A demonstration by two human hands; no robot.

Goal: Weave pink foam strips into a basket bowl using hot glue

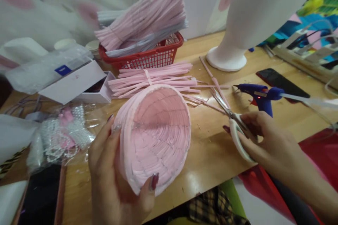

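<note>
My left hand (118, 172) is wrapped round a round pink bowl-like basket (161, 133), tilted so that its hollow inside faces me. Coiled pink strips form its wall, with thin darker lines running across them. White-handled scissors (233, 119) are in my right hand (264, 140), with fingers at the handle loops. Their blades point away over the table, toward loose pink stems (215, 81). Behind the basket lies a tied bundle of pink pipe-cleaner-like stems (153, 79).
A blue glue gun (260, 95) with a lit red light stands right of the scissors, beside a dark phone (282, 83). Behind are a red plastic basket (148, 59) of stem bundles and a white stand (227, 58). Bagged pearl beads (63, 133) and a white box (74, 81) lie left.
</note>
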